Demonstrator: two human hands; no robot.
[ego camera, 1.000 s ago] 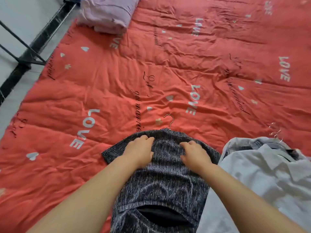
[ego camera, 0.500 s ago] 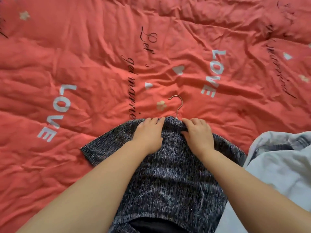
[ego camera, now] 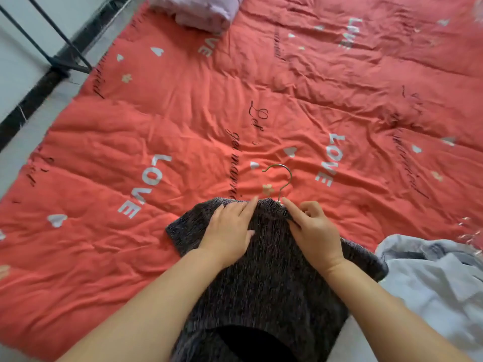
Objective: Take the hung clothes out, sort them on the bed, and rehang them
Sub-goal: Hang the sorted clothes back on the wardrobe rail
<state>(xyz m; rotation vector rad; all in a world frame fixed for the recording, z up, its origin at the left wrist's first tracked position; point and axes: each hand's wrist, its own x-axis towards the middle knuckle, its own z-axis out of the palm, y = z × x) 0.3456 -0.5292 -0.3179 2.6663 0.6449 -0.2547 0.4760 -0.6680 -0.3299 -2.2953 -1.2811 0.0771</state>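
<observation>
**Item 1.** Dark grey-and-black ribbed knit top [ego camera: 274, 283]. It lies flat on the bed in the lower centre of the frame, neck end pointing up the frame. A black opening shows at its lower end near the bottom edge.

**Item 2.** Silver metal hanger hook [ego camera: 281, 178]. It sticks out of the top's neck just above centre and lies on the cover. The rest of the hanger is hidden inside the garment.

**Item 3.** Left hand [ego camera: 230, 228]. Palm down, fingers straight and together, pressed flat on the top's left shoulder, fingertips at the neck edge.

**Item 4.** Right hand [ego camera: 313, 228]. It rests on the right shoulder, index finger straight and reaching the base of the hook, other fingers curled. Whether they pinch the fabric cannot be told.

**Item 5.** Coral-red quilted bed cover [ego camera: 183, 121]. Creased, printed with white "LOVE" lettering, white hearts and black script; it fills most of the frame.

**Item 6.** Pale blue-white shirts in a heap [ego camera: 431, 283]. Lower right, just beside the top, with blurred metal hooks [ego camera: 467, 233] at the right edge.

**Item 7.** Lilac pillow [ego camera: 198, 11]. Top of the frame, left of centre.

**Item 8.** Black metal bed frame [ego camera: 52, 43]. Upper left.
</observation>
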